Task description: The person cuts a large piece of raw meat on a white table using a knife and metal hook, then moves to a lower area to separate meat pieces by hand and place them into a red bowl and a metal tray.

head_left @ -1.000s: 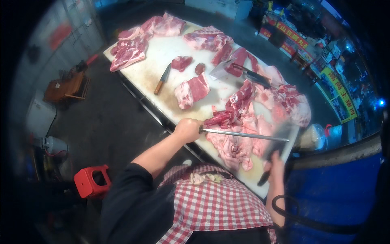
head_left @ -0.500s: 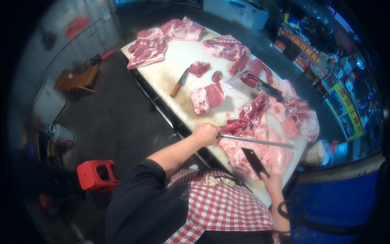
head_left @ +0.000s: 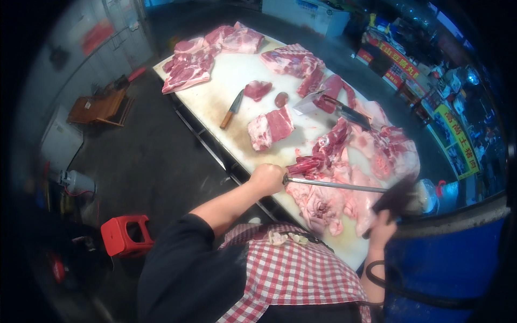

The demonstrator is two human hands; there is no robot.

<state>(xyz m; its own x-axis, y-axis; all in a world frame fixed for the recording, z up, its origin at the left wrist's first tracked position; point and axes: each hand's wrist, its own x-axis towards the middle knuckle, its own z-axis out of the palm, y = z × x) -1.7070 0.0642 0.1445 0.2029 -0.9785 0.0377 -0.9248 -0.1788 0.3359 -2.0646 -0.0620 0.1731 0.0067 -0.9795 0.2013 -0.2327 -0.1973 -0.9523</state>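
My left hand (head_left: 268,179) is wrapped round the handle of a sharpening steel (head_left: 336,186), whose rod points to the right above the near end of the white cutting table. In my right hand (head_left: 383,228) is a dark, broad-bladed cleaver (head_left: 397,197), smeared by motion, its blade at the steel's tip. Whether the two touch I cannot tell. Beneath the steel lies a heap of pale pork fat and skin (head_left: 325,207), with red meat (head_left: 307,164) beside my left hand.
On the white table (head_left: 221,70) lie a wooden-handled knife (head_left: 232,109), a meat block (head_left: 271,128), another cleaver (head_left: 353,114) and several pork cuts (head_left: 189,69) along the far edges. A red stool (head_left: 126,236) stands on the floor at left. A blue panel (head_left: 447,264) is at right.
The cleaver in my right hand has swung up and right, from below the steel's rod to its tip. My left hand stays nearly still with the steel.
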